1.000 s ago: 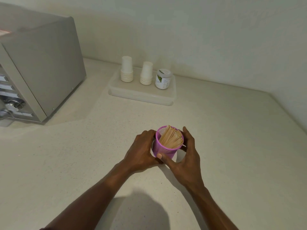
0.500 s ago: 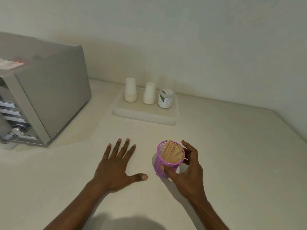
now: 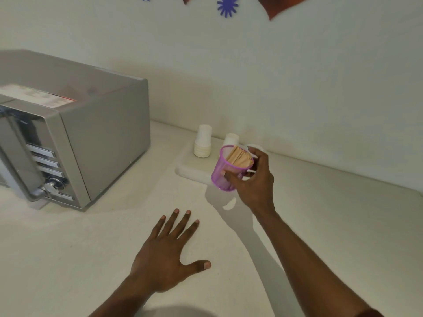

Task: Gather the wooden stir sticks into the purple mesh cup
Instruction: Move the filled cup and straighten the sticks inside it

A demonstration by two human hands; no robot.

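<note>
The right hand (image 3: pixel 254 184) grips the purple mesh cup (image 3: pixel 226 172) by its side, thumb across the front wall and fingers curled behind, holding it tilted and lifted clear of the surface (image 3: pixel 320 213). The wooden stir sticks (image 3: pixel 239 156) stand bunched inside it, tips leaning toward the palm. The left hand (image 3: pixel 167 255) lies flat and open on the surface, fingers spread, well apart from the cup and nearer the person. Just beyond the cup sit a white tray (image 3: pixel 190 170) and stacked paper cups (image 3: pixel 202 144).
</note>
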